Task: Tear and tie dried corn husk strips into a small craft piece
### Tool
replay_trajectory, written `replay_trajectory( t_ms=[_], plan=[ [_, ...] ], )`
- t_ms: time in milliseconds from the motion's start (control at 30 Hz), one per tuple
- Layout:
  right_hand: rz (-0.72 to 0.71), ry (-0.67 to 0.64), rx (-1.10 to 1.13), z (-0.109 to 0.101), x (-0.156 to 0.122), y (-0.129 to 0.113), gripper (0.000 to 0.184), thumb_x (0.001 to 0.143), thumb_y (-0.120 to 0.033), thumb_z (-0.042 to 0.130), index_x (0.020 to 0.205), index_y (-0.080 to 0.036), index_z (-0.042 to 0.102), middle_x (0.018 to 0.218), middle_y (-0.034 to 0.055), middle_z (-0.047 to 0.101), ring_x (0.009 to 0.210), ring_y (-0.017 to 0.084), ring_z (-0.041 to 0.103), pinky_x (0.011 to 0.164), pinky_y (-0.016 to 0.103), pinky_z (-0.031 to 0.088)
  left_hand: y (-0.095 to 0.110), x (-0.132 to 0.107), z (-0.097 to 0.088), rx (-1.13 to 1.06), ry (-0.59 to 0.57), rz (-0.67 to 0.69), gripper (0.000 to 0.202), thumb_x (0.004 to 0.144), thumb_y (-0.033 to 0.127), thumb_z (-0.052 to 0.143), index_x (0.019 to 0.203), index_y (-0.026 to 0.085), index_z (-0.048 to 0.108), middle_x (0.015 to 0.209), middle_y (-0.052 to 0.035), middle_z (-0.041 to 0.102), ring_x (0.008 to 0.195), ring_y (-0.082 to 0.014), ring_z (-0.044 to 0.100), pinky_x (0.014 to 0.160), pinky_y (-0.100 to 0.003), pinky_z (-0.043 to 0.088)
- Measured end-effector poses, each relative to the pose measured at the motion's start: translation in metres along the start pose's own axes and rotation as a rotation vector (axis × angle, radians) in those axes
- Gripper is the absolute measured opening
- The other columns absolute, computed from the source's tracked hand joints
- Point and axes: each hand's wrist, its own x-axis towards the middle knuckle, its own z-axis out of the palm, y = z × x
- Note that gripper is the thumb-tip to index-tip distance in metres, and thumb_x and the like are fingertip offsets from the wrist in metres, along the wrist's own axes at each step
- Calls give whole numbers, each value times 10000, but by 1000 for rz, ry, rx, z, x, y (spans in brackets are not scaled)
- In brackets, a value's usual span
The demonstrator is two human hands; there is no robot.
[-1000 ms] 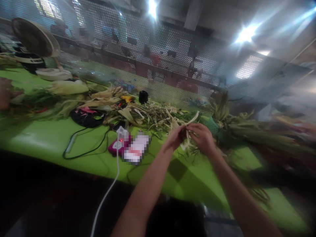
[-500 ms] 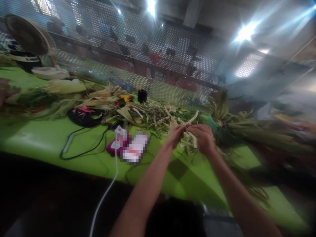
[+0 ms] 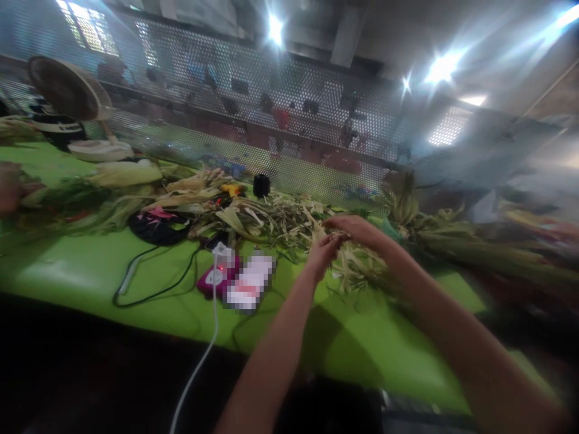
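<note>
My left hand (image 3: 324, 255) is closed in a pinch, with a pale corn husk strip (image 3: 316, 228) sticking up past its fingers. Just above and across it lies my right hand (image 3: 355, 230), palm down, its fingers bent together over the same husk. The exact grip of the right fingertips is partly blurred. Behind and under both hands spreads a heap of dry shredded husks (image 3: 289, 220). More loose strips (image 3: 362, 265) lie on the table below my right wrist.
On the green table (image 3: 172, 265) stand a purple power outlet (image 3: 209, 280) with white plug and cable, a phone (image 3: 250, 283), a black round mat (image 3: 151, 229) and a black cylinder (image 3: 261, 185). A fan (image 3: 67, 90) stands back left. Another person's hand (image 3: 11, 187) shows far left.
My right hand has swung left, from beside the left hand to over it. The long husk strip that stuck out to the upper right no longer shows. My left hand stays nearly in place.
</note>
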Motion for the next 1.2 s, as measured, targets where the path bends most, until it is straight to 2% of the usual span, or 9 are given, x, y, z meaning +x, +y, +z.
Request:
replay_trajectory(
  t_ms=[67,167,267,300,367,533,667,1000,1200],
  plan=[
    [-8,50,39,5,5,3,366,970,-421,439,1115,-258,733,1118,45,744,999,217,698,857,397,577,0,1,0,-18,8,-19,371,706,449,772,908,141,724,690,14,534,541,-37,357,493,-188,238],
    [-36,23,-70,2,0,6,297,951,-393,503,1043,-258,751,1044,37,757,948,212,706,847,366,575,-1,2,0,-57,37,-33,365,689,432,790,897,139,723,689,15,537,530,-31,343,485,-184,236],
    [-204,518,-109,-5,-23,8,317,989,-332,453,1209,-244,663,1209,60,696,1112,196,643,967,346,507,0,2,0,-60,-1,1,373,720,449,768,926,138,738,688,16,521,524,-23,312,475,-180,213],
    [-252,574,-161,-4,-35,9,288,965,-320,515,1193,-229,665,1175,72,704,1091,201,645,960,344,505,0,2,0,-62,-5,8,375,723,454,766,926,139,741,676,20,508,523,-23,308,473,-179,210],
    [-295,410,-316,1,-59,13,243,928,-281,583,1143,-245,692,1119,56,720,1064,209,653,940,356,515,0,1,1,-78,16,3,375,709,453,777,919,144,741,653,26,488,526,-27,324,479,-178,224],
    [-383,418,-615,21,-97,26,314,903,-186,593,1195,-274,666,1210,45,701,1128,233,623,1063,458,417,2,-2,3,-58,28,2,380,710,430,774,949,135,744,648,23,493,539,-31,365,499,-176,260],
    [-410,447,-718,24,-97,30,294,887,-207,626,1171,-264,678,1161,46,719,1103,241,622,1042,456,422,5,-6,4,-69,25,-11,382,694,422,781,936,128,746,613,36,458,523,-30,348,489,-180,242],
    [-420,485,-783,33,-89,27,245,882,-218,640,1104,-283,720,1098,37,734,1083,238,602,988,411,414,2,-4,4,-102,-18,-49,412,676,423,790,967,135,745,789,-23,627,589,-37,434,514,-186,265],
    [-332,478,-689,23,-86,17,229,888,-185,589,1019,-266,757,1018,40,751,985,224,618,898,376,423,-5,-3,0,125,-35,59,432,762,487,709,1030,150,740,759,-4,578,593,-52,387,535,-202,271]
  ],
)
